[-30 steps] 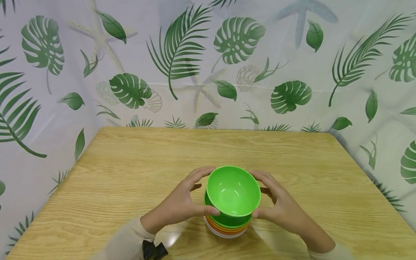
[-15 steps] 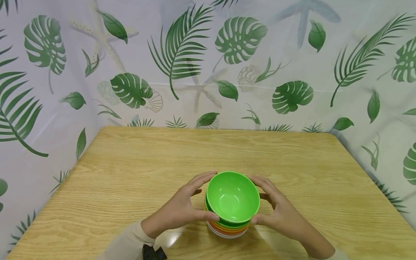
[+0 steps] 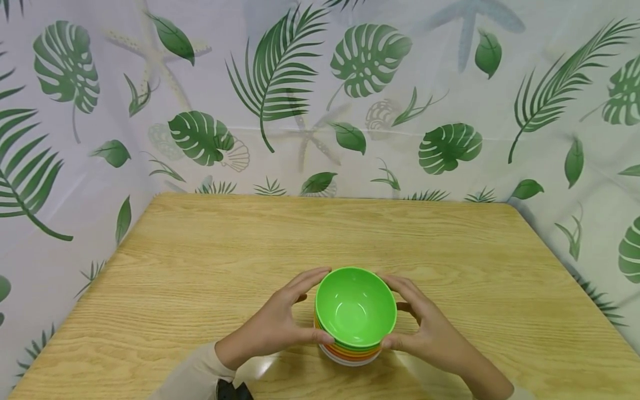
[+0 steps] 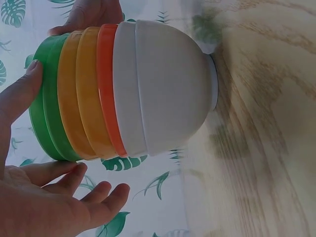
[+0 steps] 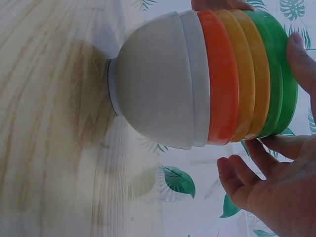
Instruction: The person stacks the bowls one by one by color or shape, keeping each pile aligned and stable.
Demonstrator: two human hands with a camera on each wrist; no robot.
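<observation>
A nested stack of bowls stands upright on the wooden table. On top is a bright green bowl [image 3: 356,305], seated in a second green bowl [image 4: 57,98]. Below them, the wrist views show two yellow-orange bowls [image 5: 242,74], an orange-red bowl [image 5: 219,79] and two white bowls [image 5: 153,81]. My left hand [image 3: 280,319] holds the top green bowl at its left side, thumb at the near rim and fingers toward the far side. On the right, my right hand [image 3: 430,328] grips the same bowl in a mirrored way.
The wooden table [image 3: 225,239] stretches beyond the stack and to both sides. Behind it hangs a white cloth [image 3: 300,100] printed with green leaves. A black strap [image 3: 232,390] shows at the left wrist.
Both hands have lowered the top green bowl into the second green bowl. It was raised and tilted a second ago; now the rims sit close together.
</observation>
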